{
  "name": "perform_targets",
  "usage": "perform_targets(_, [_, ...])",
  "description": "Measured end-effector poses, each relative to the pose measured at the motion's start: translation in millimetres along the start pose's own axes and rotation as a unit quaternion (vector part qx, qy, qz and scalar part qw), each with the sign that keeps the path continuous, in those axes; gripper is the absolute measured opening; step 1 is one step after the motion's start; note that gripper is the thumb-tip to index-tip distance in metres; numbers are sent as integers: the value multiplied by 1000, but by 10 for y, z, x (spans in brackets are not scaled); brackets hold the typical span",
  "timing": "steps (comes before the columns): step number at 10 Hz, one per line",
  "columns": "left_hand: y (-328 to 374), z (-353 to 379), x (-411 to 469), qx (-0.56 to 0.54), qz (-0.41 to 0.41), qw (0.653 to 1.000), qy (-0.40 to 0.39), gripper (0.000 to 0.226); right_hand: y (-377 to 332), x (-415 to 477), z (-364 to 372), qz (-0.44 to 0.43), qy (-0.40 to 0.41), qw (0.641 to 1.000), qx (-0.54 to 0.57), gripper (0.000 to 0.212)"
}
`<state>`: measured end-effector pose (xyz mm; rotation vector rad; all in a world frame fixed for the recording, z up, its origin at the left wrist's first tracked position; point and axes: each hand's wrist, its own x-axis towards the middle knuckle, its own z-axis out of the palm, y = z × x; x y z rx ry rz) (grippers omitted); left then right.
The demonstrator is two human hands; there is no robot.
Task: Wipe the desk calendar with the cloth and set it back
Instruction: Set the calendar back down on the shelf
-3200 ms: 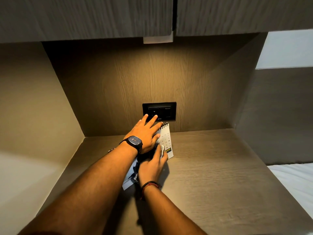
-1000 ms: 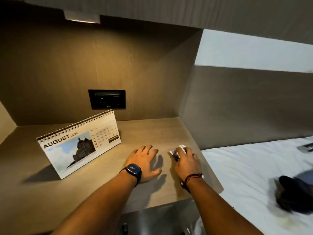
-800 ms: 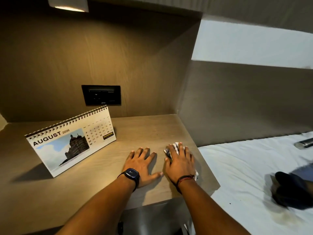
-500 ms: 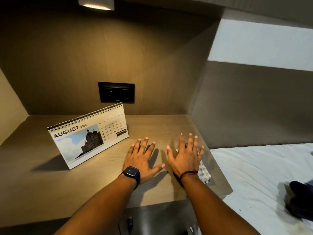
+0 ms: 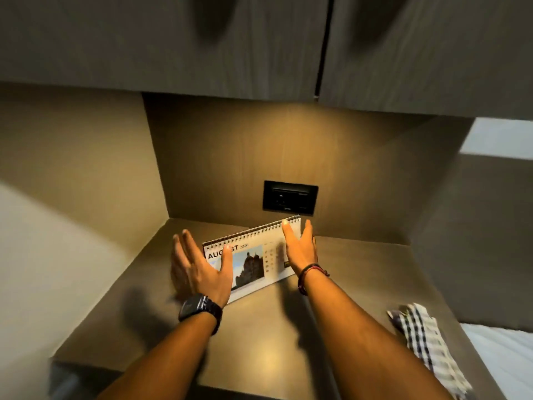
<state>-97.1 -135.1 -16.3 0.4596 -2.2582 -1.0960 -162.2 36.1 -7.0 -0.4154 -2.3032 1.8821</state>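
The desk calendar [image 5: 253,259], spiral-bound and showing AUGUST with a building photo, stands upright on the wooden desk [image 5: 259,342] near the back wall. My left hand [image 5: 199,269] is open at its left end, thumb over the front page. At the right end is my right hand [image 5: 300,246], also open, fingers spread over the date grid and top edge. I cannot tell whether either hand touches the calendar. The checked cloth [image 5: 427,342] lies crumpled at the desk's right edge, away from both hands.
A black wall socket [image 5: 290,196] sits on the back panel just behind the calendar. Cabinet doors [image 5: 173,41] hang overhead. Side panels close the niche on the left and right. A white bed sheet [image 5: 501,359] lies past the desk's right edge.
Both hands lifted off the desk and moved to the calendar's two ends. The cloth, under my right hand before, now lies free at the right edge. The view swung left.
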Motion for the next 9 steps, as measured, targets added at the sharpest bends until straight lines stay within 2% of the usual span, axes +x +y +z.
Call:
perform_targets(1, [-37, 130, -29, -91, -136, 984, -73, 79, -14, 7, 87, 21, -7, 1000, 9, 66])
perform_targets(2, [-53, 262, 29, -133, -167, 973, -88, 67, 14, -27, 105, 26, 22, 999, -26, 60])
perform_targets(3, [-55, 348, 240, -132, -184, 969, -97, 72, 28, -101, 108, 22, 49, 998, -27, 56])
perform_targets(4, [-73, 432, 500, -124, -191, 966, -122, 88, 37, -161, 135, 15, 83, 996, -19, 52])
perform_targets(7, [-114, 545, 879, -128, -175, 960, -179, 98, 32, -289, 381, 31, 129, 990, -39, 72])
perform_targets(9, [-220, 550, 898, -124, -115, 970, -175, 87, 56, -300, 406, 34, 142, 986, -76, 74])
